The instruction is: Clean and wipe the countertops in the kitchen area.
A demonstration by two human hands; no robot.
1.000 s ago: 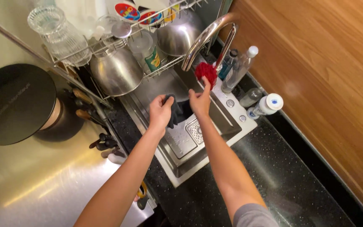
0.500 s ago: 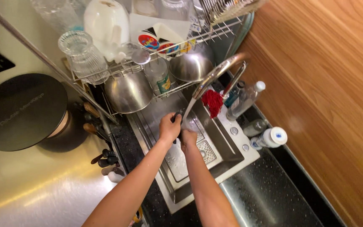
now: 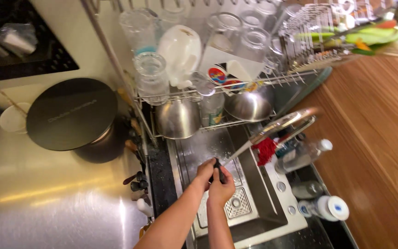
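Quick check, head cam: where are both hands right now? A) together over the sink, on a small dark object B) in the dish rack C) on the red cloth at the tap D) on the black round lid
A: the left hand and right hand meet over the sink, closed around a small dark object, apart from the red cloth.

Warm, dim indoor light, glare streaking the steel counter (image 3: 61, 203), motion blur smearing the upper right edge
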